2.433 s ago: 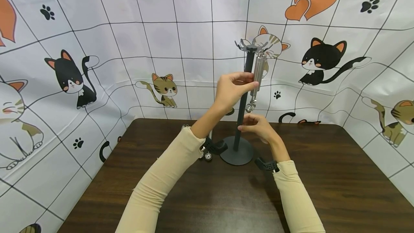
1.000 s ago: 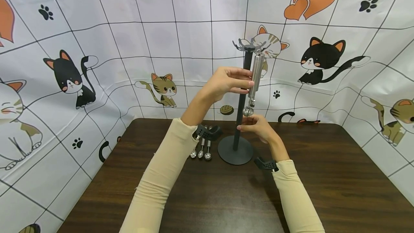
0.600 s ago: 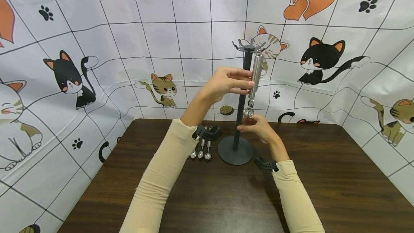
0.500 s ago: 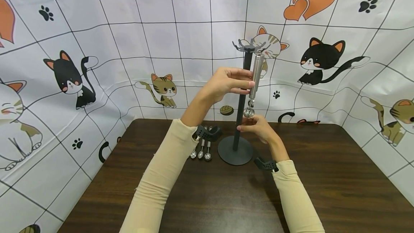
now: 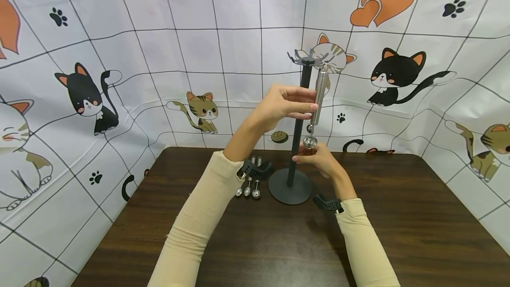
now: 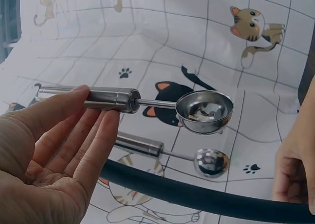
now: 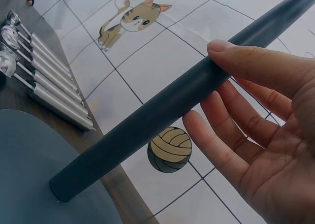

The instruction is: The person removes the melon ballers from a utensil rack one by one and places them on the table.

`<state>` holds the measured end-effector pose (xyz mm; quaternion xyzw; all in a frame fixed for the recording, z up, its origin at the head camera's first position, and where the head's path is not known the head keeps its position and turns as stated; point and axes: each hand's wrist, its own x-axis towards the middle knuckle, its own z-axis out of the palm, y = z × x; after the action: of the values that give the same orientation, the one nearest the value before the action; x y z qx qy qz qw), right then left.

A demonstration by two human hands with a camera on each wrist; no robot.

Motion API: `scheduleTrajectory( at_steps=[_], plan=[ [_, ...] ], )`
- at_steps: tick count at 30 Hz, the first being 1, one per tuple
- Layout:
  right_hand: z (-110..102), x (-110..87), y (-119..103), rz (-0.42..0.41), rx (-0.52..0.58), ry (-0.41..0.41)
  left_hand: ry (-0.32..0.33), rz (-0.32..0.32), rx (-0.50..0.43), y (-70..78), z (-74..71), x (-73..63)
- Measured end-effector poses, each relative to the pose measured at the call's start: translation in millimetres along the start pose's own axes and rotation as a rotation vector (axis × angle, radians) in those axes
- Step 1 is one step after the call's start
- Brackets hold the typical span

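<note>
My left hand (image 5: 279, 103) pinches the steel handle of a melon baller (image 5: 320, 90) between thumb and fingers. Its round bowl (image 6: 204, 112) points down in the head view, and its top end is close to a hook at the right of the dark stand (image 5: 299, 127). Whether that end is on the hook, I cannot tell. Behind it, a second melon baller (image 6: 210, 162) hangs at the stand. Lower down, my right hand (image 5: 320, 158) grips the stand's pole (image 7: 147, 115) between thumb and fingertips.
Several more steel scoops (image 5: 256, 193) lie side by side on the brown table (image 5: 255, 242), left of the stand's round base (image 5: 290, 191). Curved hooks (image 5: 306, 60) spread out at the stand's top. A cat-print sheet (image 5: 231, 52) hangs behind the table.
Over the last half second my left hand has shifted slightly right and down with the melon baller. My right hand has stayed on the pole.
</note>
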<state>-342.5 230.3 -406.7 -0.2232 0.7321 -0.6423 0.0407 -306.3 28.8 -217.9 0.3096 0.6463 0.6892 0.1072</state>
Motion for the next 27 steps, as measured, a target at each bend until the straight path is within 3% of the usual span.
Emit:
scheduleTrajectory(
  at_steps=[10,21,27],
  plan=[
    [2.0,-1.2,-0.1,-0.015,0.039,-0.015,0.029,-0.033,0.012,-27.7,-23.5,-14.8],
    [2.3,-1.0,-2.5,0.001,0.014,0.016,0.06,-0.134,0.027,-68.0,-66.1,-36.2],
    [1.7,-0.4,-1.1,0.009,-0.003,0.018,0.127,-0.189,0.026,-96.0,-95.4,-50.7]
  ],
)
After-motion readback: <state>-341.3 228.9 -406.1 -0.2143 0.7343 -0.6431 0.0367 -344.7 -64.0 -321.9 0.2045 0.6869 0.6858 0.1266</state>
